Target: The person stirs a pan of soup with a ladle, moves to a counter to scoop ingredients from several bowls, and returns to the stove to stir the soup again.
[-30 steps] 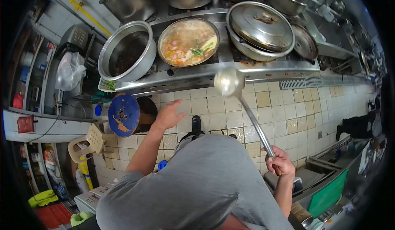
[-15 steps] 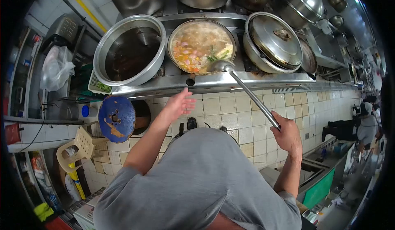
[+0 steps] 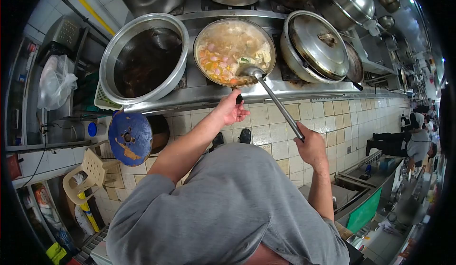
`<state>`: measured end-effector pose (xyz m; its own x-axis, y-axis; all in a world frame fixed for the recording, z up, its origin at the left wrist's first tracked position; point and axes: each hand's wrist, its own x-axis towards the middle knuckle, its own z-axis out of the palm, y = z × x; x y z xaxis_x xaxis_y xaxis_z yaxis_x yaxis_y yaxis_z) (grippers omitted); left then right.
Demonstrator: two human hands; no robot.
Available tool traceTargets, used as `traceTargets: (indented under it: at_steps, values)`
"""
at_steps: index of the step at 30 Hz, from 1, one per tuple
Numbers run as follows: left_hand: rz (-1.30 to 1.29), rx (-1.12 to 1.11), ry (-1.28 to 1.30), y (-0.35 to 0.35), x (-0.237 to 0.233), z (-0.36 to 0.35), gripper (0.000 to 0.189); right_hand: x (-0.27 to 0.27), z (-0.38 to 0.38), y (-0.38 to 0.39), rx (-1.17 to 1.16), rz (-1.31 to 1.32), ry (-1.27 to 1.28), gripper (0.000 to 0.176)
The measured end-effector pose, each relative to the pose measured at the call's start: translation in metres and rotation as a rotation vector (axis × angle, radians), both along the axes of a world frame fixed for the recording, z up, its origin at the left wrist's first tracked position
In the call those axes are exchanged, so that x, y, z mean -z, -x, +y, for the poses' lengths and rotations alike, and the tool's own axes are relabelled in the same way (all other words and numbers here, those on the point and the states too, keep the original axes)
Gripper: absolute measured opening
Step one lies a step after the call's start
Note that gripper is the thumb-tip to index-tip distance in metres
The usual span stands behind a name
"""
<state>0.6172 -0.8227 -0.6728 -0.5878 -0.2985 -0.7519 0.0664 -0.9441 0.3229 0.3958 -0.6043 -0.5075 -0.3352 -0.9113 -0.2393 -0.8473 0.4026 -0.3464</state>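
Observation:
The wide pan (image 3: 213, 58) holds bubbling broth with chopped vegetables and leafy pieces. My left hand (image 3: 230, 109) is at the pan's short handle, its thumb against the dark handle end (image 3: 239, 99) and its fingers loosely curled around it. In my right hand (image 3: 311, 146) is the long metal shaft of a ladle (image 3: 280, 104). The ladle's bowl dips into the broth at the pan's front right edge.
Left of the pan stands a large pot (image 3: 107, 65) of dark liquid; a lidded pot (image 3: 318, 42) is on the right. Below are a blue round stool (image 3: 130, 139) and a beige chair (image 3: 90, 170). A person (image 3: 418, 144) stands far right.
My left hand has moved forward and right onto the pan's handle, which now points further right. My right hand and the ladle have shifted left, the ladle's bowl deeper in the broth.

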Motion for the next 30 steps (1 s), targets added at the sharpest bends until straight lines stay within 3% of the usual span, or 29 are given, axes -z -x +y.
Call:
traceTargets:
  at_steps: [14,23,27,30]
  values:
    - [0.145,-0.152,-0.010,0.008,0.010,0.012,0.048,0.042,-0.041,0.002,0.031,-0.173,0.060,0.051]
    - [0.152,-0.054,0.116,-0.028,0.006,0.037,0.084,0.057,-0.072,0.008,0.003,-0.365,0.123,0.050]
    - [-0.090,-0.064,0.273,-0.091,0.069,0.063,0.080,0.049,-0.080,0.016,0.021,-0.497,0.122,0.046]
    - [-0.702,0.113,0.627,-0.162,0.134,0.091,0.063,0.049,-0.082,0.026,0.064,-0.598,0.106,0.047]
